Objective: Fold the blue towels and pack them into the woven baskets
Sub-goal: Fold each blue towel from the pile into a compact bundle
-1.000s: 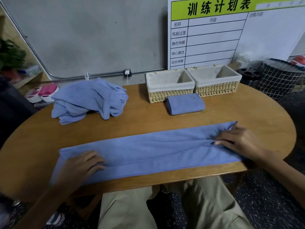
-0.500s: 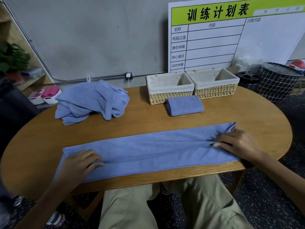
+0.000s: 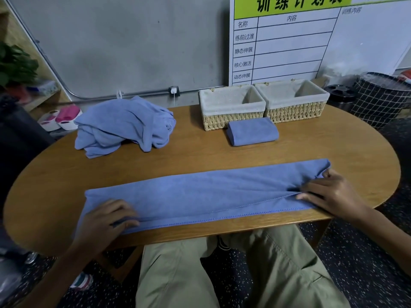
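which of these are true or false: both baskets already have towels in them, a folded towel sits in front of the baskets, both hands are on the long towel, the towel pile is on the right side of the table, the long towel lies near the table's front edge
1. Both baskets already have towels in them. False: the left basket and right basket show only their pale liners.
2. A folded towel sits in front of the baskets. True.
3. Both hands are on the long towel. True: the left hand is at one end, the right hand at the other.
4. The towel pile is on the right side of the table. False: it is on the left.
5. The long towel lies near the table's front edge. True.
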### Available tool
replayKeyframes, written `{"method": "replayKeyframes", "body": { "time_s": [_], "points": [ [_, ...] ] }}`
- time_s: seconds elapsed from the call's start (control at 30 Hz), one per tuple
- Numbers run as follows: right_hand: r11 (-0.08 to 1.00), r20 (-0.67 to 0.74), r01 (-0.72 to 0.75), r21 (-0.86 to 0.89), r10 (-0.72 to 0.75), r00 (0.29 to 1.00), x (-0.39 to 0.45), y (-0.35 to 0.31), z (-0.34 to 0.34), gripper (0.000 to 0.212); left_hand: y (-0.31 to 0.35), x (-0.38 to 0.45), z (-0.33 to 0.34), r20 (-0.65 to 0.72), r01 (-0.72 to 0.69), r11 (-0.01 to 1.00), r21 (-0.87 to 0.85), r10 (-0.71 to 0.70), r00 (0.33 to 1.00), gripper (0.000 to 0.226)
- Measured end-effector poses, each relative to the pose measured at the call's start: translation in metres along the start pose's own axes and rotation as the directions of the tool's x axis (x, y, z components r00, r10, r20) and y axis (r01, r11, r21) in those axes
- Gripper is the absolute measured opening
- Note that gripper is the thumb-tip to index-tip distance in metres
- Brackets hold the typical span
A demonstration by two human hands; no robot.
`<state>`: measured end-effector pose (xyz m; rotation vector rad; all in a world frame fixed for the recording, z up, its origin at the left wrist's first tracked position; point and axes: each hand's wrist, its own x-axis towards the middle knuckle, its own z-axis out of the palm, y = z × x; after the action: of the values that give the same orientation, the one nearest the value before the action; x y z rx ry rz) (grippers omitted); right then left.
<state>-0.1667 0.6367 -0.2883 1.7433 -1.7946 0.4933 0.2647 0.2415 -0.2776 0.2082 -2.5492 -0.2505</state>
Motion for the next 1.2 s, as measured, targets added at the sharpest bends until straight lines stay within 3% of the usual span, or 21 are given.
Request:
{"method": "replayKeyframes", "body": {
  "time_s": [0.3, 0.53, 0.77, 0.87, 0.97, 1.03, 1.1, 1.17, 1.2],
  "points": [
    [1.0, 0.01, 0.001, 0.028, -0.002, 1.0, -0.003, -0.002, -0.003, 0.05, -0.001, -0.007, 0.0, -0.016, 0.012, 0.999, -0.031, -0.013, 1.0, 0.045],
    [0.999, 0.0, -0.017, -0.043, 0.017, 1.0, -0.011, -0.003, -0.014, 0.055, 0.0, -0.013, -0.007, 0.027, -0.104, 0.971, 0.214, 0.1, 0.995, 0.038],
    [0.955, -0.062, -0.19, -0.229, 0.181, 0.982, -0.006, -0.004, -0.034, 0.048, 0.0, -0.005, -0.022, -0.006, -0.022, 0.951, 0.308, 0.025, 1.0, 0.051],
    [0.933, -0.092, -0.284, -0.22, 0.27, 0.959, 0.001, -0.006, -0.04, 0.054, -0.017, -0.01, -0.023, 0.048, 0.038, 0.908, 0.418, -0.064, 0.997, 0.058],
    [0.906, -0.104, -0.384, -0.179, 0.371, 0.923, 0.022, -0.022, -0.04, 0.05, -0.021, -0.005, -0.024, 0.055, 0.023, 0.868, 0.496, -0.058, 0.997, 0.064],
    [0.882, -0.063, -0.452, -0.132, 0.448, 0.892, 0.042, -0.032, -0.029, 0.04, 0.008, 0.022, -0.016, -0.031, 0.048, 0.879, 0.475, -0.038, 0.999, 0.051],
    [0.852, 0.086, -0.523, 0.017, 0.52, 0.85, 0.056, -0.033, -0.006, 0.033, 0.039, 0.053, 0.005, -0.067, 0.158, 0.93, 0.333, -0.143, 0.987, 0.04],
    [0.817, 0.286, -0.565, 0.119, 0.516, 0.807, 0.056, -0.029, 0.017, 0.037, 0.054, 0.072, 0.027, 0.173, 0.339, 0.932, 0.126, -0.358, 0.918, 0.06],
    [0.827, 0.35, -0.555, 0.088, 0.496, 0.794, 0.052, -0.025, 0.028, 0.044, 0.055, 0.073, 0.041, 0.29, 0.368, 0.923, 0.108, -0.384, 0.877, 0.072]
  ]
}}
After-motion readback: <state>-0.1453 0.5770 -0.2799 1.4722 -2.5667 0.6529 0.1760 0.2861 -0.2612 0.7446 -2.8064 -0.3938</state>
